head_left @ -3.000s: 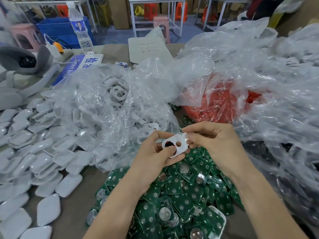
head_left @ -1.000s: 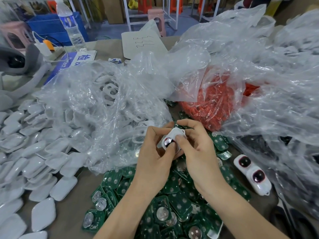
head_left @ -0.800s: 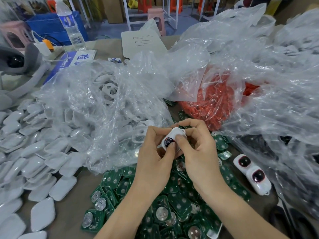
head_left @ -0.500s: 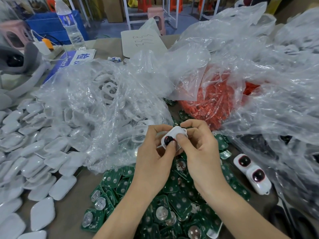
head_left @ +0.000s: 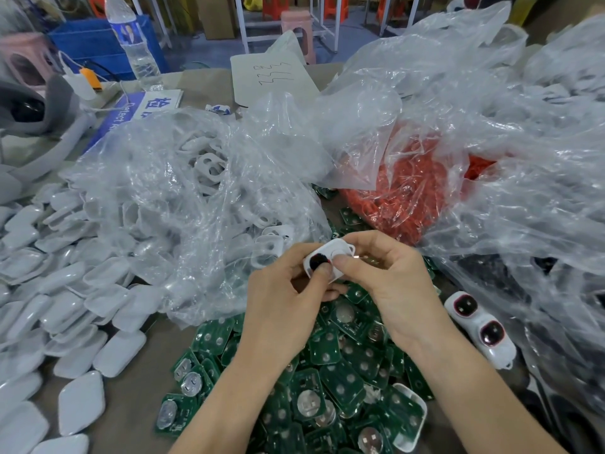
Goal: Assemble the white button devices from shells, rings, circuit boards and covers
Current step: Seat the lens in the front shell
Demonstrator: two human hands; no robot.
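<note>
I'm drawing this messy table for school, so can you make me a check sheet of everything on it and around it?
Surface: brown table, mostly covered.
Job's things: white shell with a dark button, held above the green circuit boards; white covers heaped at left; bag of white shells; bag of red-orange rings; two finished devices at right.
Clutter: water bottle, handwritten paper, blue sign.
Hands: left hand and right hand both pinch the shell.
Cables: thin white cord at back left.
Surroundings: pink stool, blue crate, white table legs.
</note>
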